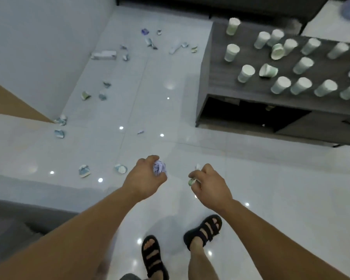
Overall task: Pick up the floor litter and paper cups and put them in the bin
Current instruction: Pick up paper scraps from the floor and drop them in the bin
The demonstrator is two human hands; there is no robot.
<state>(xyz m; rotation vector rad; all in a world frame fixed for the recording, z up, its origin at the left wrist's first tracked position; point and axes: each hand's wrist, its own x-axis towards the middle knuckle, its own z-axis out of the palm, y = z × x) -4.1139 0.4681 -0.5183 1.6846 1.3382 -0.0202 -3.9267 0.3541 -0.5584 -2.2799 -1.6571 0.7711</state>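
My left hand [144, 177] is closed around a crumpled purple-white paper ball [159, 168]. A crushed white and green paper scrap [192, 181] is gripped in my right hand [209, 184]. Two crushed cups [84, 170] [121, 168] lie on the white tile floor just left of my left hand. More litter [59, 133] is scattered further up the floor, as far as a flattened box [104, 55]. Several paper cups [246, 73] stand or lie on the dark low table [220, 57] at the right. No bin is in view.
A grey sofa edge [18, 215] fills the lower left. A white wall with a wooden panel [12, 100] stands at the left. A dark sofa base [210, 5] runs along the top. My sandalled feet [152, 255] stand on the tiles below my hands.
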